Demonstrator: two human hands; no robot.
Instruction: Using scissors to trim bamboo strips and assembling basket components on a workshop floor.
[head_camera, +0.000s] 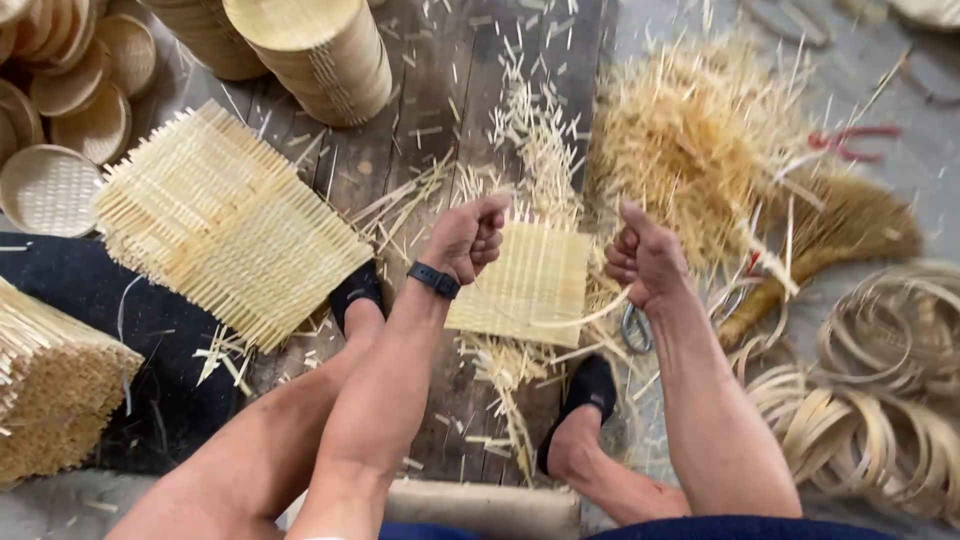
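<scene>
Hands raised as fists above a wooden board (420, 150). Left hand (466, 238), black band at the wrist, fingers curled shut around something too thin to make out. Right hand (646, 262), fingers closed on a thin bamboo strip (585, 316) curving down to a small woven bamboo mat (522, 282) between the feet. Bigger mat stack (225, 225) at left; bamboo hoops (880, 400) at right.

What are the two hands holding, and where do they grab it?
Both the left hand and the right hand are closed fists above the woven mat; what they grip cannot be told.
</scene>
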